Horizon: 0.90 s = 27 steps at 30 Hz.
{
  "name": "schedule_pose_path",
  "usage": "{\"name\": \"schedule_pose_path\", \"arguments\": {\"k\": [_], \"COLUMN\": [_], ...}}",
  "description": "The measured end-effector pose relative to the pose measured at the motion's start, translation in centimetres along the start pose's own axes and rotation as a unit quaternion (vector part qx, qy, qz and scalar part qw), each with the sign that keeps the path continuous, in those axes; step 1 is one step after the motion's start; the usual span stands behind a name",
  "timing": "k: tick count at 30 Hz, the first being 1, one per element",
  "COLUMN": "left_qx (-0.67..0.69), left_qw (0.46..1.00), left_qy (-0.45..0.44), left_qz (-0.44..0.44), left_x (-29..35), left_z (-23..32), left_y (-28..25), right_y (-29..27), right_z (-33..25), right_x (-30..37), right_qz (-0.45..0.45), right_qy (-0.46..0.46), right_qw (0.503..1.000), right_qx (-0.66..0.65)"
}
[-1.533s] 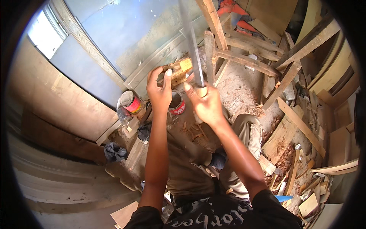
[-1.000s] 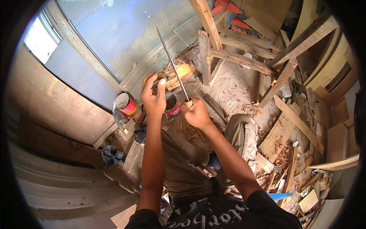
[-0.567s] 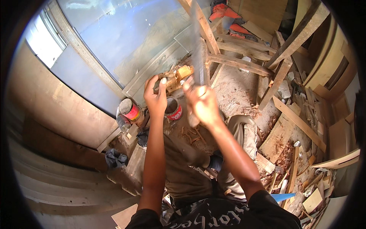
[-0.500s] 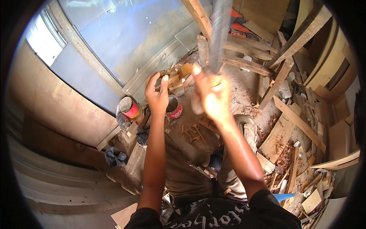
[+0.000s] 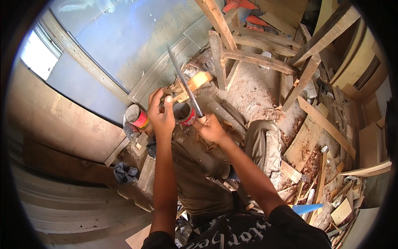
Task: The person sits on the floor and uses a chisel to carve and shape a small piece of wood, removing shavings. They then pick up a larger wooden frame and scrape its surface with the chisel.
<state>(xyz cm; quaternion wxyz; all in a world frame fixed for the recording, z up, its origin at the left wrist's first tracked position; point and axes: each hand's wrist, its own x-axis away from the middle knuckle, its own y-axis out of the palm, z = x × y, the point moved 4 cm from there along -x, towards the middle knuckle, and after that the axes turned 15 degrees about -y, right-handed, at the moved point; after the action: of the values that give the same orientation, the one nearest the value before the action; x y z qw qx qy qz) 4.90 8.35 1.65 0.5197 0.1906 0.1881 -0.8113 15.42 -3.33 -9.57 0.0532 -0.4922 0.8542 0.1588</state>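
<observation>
My right hand [image 5: 210, 129] is closed round the handle of a long machete [image 5: 182, 79]. Its dark, narrow-looking blade slants up and to the left, crossing in front of a piece of wood [image 5: 199, 80]. That wood is pale yellow at its far end. My left hand [image 5: 162, 114] has its fingers and thumb curled at the near end of the wood, gripping it. Just below the wood, between my hands, stands an open red paint can [image 5: 183, 114] with a dark inside.
A second red can [image 5: 137, 116] stands left of my left hand. Wooden framing [image 5: 261, 60] rises at the far right, with scrap boards [image 5: 327, 126] littered below. A metal sheet [image 5: 137, 37] leans at the back; a black plastic bag [image 5: 125, 172] lies at the left.
My right hand has come down and left, bringing the machete from upright to a leftward slant across the wood. My left hand has shifted slightly left and down, still on the wood.
</observation>
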Motion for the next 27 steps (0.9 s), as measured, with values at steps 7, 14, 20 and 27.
{"name": "schedule_pose_path", "arguments": {"k": [7, 14, 20, 27], "left_qx": [0.034, -0.008, -0.015, -0.006], "left_qw": [0.996, 0.997, 0.997, 1.0], "left_qy": [-0.078, -0.004, 0.043, 0.021], "left_qz": [0.02, 0.074, 0.069, -0.005], "left_x": [-1.3, -4.0, -4.8, -2.6], "left_z": [-0.9, 0.2, 1.5, 1.0], "left_y": [-1.0, 1.1, 3.7, 1.6], "right_y": [1.8, 1.9, -1.6, -1.7], "right_z": [-0.6, -21.4, -7.6, -1.1], "right_x": [-0.6, -2.0, -3.3, -1.6], "right_qz": [-0.028, 0.146, 0.179, 0.021], "right_qy": [0.027, -0.32, -0.213, 0.153], "right_qw": [0.998, 0.926, 0.929, 0.988], "right_qx": [-0.052, 0.139, 0.245, 0.017]}}
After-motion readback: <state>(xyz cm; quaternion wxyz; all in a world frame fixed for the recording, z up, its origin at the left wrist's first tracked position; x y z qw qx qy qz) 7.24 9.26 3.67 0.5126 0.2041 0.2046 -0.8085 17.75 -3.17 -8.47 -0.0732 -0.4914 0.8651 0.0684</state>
